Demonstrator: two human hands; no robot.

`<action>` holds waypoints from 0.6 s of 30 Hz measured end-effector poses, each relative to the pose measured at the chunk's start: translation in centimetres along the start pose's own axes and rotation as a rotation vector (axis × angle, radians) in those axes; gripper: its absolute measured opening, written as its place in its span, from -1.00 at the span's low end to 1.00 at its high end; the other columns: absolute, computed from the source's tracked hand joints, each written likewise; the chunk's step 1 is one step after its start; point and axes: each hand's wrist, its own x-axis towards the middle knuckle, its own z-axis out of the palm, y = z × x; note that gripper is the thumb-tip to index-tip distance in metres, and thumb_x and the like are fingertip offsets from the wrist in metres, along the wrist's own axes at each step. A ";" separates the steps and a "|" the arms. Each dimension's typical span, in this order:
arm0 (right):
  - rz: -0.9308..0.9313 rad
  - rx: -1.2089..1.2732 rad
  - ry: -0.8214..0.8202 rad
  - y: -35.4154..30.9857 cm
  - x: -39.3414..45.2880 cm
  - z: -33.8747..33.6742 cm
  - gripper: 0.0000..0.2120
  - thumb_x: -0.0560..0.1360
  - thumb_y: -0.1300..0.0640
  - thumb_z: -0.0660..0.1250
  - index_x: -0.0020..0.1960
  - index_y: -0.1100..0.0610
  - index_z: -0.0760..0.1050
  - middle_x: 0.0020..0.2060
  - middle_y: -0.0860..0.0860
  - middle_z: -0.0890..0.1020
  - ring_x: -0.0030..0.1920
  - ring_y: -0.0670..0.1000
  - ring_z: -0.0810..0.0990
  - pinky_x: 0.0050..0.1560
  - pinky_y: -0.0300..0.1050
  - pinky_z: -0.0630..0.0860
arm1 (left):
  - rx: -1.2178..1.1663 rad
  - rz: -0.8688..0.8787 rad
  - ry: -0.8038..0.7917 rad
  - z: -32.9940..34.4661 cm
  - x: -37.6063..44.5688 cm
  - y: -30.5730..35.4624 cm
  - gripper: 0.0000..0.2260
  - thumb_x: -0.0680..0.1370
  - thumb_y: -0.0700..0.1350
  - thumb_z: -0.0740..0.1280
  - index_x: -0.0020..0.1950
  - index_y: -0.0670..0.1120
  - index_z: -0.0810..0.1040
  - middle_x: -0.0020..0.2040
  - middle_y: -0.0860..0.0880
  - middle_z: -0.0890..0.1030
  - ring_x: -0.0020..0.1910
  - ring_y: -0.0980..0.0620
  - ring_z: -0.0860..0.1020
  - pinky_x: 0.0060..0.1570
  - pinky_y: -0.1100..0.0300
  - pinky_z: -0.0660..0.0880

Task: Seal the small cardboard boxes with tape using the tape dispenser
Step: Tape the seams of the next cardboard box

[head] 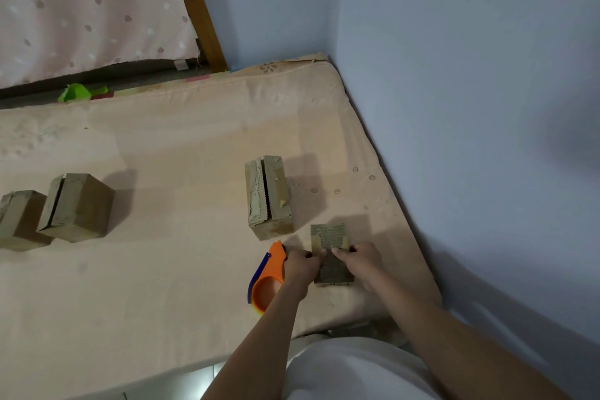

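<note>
A small cardboard box (pixel 330 235) lies flat on the pink mattress (pixel 168 146) near its right edge, with old tape marks on its top. My left hand (pixel 300 266) holds its left side and my right hand (pixel 360 261) holds its right side, both thumbs lying on the top face. The orange and blue tape dispenser (pixel 268 282) lies on the mattress right beside my left hand; I cannot tell if they touch. A second box (pixel 269 196) stands just behind, its top flaps slightly apart.
Two more cardboard boxes (pixel 76 206) (pixel 18 219) stand at the left of the mattress. A blue wall (pixel 470 107) runs along the right side. A green crumpled scrap (pixel 78 92) lies beyond the mattress's far edge, under a pink dotted cloth (pixel 81 10).
</note>
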 end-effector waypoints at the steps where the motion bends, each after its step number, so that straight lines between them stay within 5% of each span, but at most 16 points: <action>1: 0.002 -0.011 -0.003 -0.1 -0.1 -0.1 -0.68 0.48 -0.12 0.46 -0.02 0.14 0.65 -0.17 0.02 0.69 -0.14 0.00 0.65 -0.26 -0.17 0.53 | 0.023 0.006 -0.002 0.0 0.1 0.1 -0.76 0.58 0.04 0.38 -0.05 -0.15 0.55 -0.19 -0.04 0.60 -0.23 0.06 0.56 -0.40 0.28 0.44; 7: 0.020 -0.023 -0.021 -1.1 -1.1 -0.7 -0.69 0.49 -0.12 0.45 0.01 0.13 0.65 -0.18 -0.02 0.67 -0.17 -0.08 0.61 -0.36 -0.25 0.43 | 0.058 -0.024 -0.015 0.0 -0.4 0.9 -0.77 0.59 0.05 0.34 -0.03 -0.12 0.48 -0.13 -0.06 0.58 -0.13 0.00 0.56 -0.17 0.16 0.53; 10: 0.038 0.013 -0.030 -1.3 -1.7 -1.0 -0.72 0.48 -0.12 0.46 -0.02 0.11 0.65 -0.18 -0.01 0.69 -0.14 -0.03 0.64 -0.28 -0.18 0.53 | -0.027 -0.031 -0.060 -0.5 -1.2 1.2 -0.82 0.58 0.03 0.36 -0.11 -0.03 0.47 -0.08 -0.06 0.61 -0.08 0.02 0.58 -0.13 0.18 0.56; 14: 0.031 0.114 -0.029 -1.2 -2.2 -1.3 -0.73 0.45 -0.13 0.48 -0.06 0.08 0.67 -0.18 0.01 0.72 -0.10 0.04 0.69 -0.01 0.02 0.67 | -0.047 0.015 -0.125 -1.7 -2.2 1.5 -0.67 0.54 0.10 0.41 0.13 -0.13 0.55 -0.05 -0.04 0.63 -0.06 0.02 0.61 -0.19 0.20 0.57; 18: 0.071 0.197 -0.126 -2.4 -3.5 -2.1 -0.73 0.45 -0.04 0.52 -0.02 0.15 0.66 -0.12 0.08 0.73 -0.09 0.09 0.70 -0.06 0.02 0.68 | 0.031 0.028 -0.119 -3.4 -3.2 1.8 -0.59 0.54 0.14 0.39 0.21 -0.14 0.54 0.01 -0.05 0.65 -0.06 0.04 0.61 -0.24 0.20 0.56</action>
